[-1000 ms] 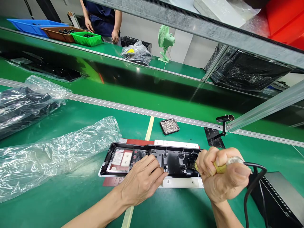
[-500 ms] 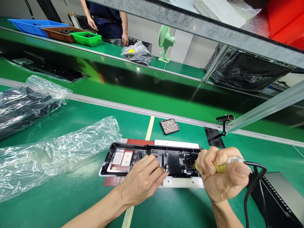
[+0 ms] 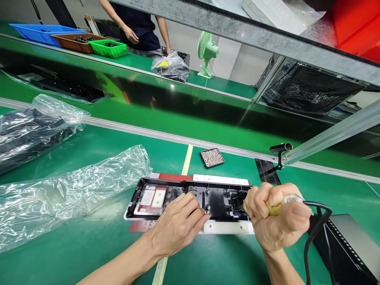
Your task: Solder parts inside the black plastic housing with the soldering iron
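Observation:
A long black plastic housing (image 3: 218,202) lies in a fixture with white blocks (image 3: 227,227) on a red base. My right hand (image 3: 274,215) is wrapped round a yellow corded tool (image 3: 274,209) at the housing's right end; the tool's tip is hidden. Over the middle of the housing rests my left hand (image 3: 178,223), its fingers bent together near the front edge. What those fingertips hold, if anything, is hidden. Behind the housing sits a small black tray (image 3: 211,158) of silvery small parts.
Clear plastic bags (image 3: 74,194) lie at the left. A black holder (image 3: 280,152) stands on the rail at the right, with a dark panel (image 3: 347,245) below it. Across the belt, a person's hand (image 3: 130,35) shows near coloured bins (image 3: 108,48) and a green fan (image 3: 207,51).
My hands have barely moved. Across the belt, the person has shifted, with one hand moved right and the other now behind the plastic bag.

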